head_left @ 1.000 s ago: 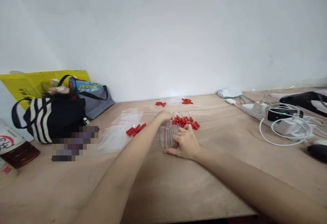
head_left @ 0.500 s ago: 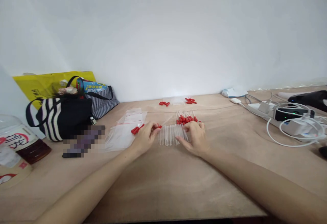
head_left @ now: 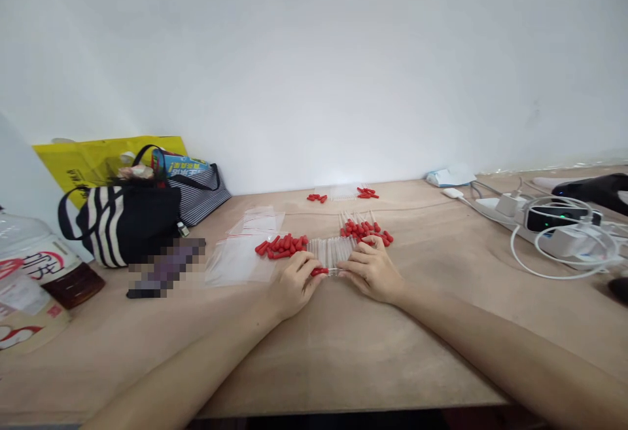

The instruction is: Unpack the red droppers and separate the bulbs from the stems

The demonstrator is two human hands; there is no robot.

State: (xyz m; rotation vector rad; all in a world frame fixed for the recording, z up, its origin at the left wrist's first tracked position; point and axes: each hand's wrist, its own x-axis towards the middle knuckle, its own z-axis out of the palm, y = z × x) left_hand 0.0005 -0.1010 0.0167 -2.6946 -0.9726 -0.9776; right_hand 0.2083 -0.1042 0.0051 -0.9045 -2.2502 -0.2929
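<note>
My left hand (head_left: 293, 283) is closed on a red rubber bulb (head_left: 319, 271) at the near edge of a row of clear glass tubes (head_left: 326, 250). Between my two hands lies a glass tube (head_left: 333, 273) crosswise, its left end meeting the bulb; how far it goes in is too small to tell. The fingertips of my right hand (head_left: 375, 269) pinch its other end. Loose red bulbs (head_left: 282, 245) are heaped beyond my left hand. Behind the row, several droppers (head_left: 363, 227) with red bulbs fitted lie in a pile.
Clear plastic bags (head_left: 240, 260) lie left of the bulbs. Nearer the wall are more tubes and red bulbs (head_left: 367, 193). A black striped bag (head_left: 130, 224) and a bottle (head_left: 63, 269) stand at left. At right is a power strip with white cables (head_left: 520, 230).
My left hand has moved right and nearer, uncovering the heap of bulbs. My right hand's fingers, spread over the tubes before, now pinch a tube at the near edge.
</note>
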